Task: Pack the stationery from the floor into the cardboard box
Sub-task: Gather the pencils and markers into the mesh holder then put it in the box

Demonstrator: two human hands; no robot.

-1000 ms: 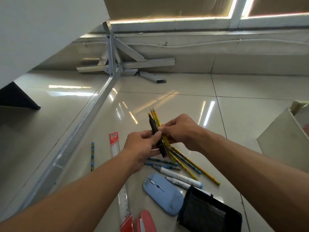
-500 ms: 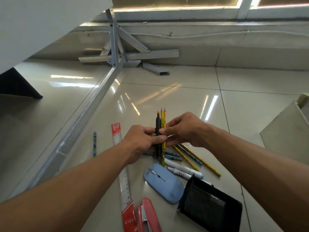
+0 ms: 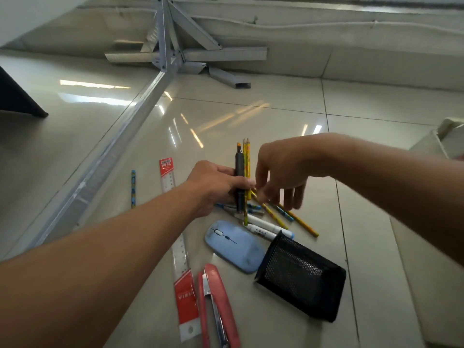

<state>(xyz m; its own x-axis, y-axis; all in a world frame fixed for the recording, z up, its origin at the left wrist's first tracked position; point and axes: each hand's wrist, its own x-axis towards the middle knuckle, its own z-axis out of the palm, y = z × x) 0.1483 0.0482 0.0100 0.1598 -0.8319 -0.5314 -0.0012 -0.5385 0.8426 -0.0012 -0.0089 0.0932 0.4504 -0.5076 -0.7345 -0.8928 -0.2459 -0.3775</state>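
Risk entry: my left hand (image 3: 218,187) clenches an upright bundle of black marker and yellow wooden pencils (image 3: 243,177) over mid-floor, my right hand (image 3: 281,172) spread empty above loose pencils (image 3: 283,214); uneven ends may slip before reaching the cardboard box (image 3: 434,144) at the floor's right edge.

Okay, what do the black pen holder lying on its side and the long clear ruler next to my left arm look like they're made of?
The black pen holder looks like fine metal mesh with a matt black coat: you can see through its perforated walls. The long clear ruler seems to be glossy transparent plastic, since the floor shows through it; the red ends look like a printed sleeve, though that's uncertain.
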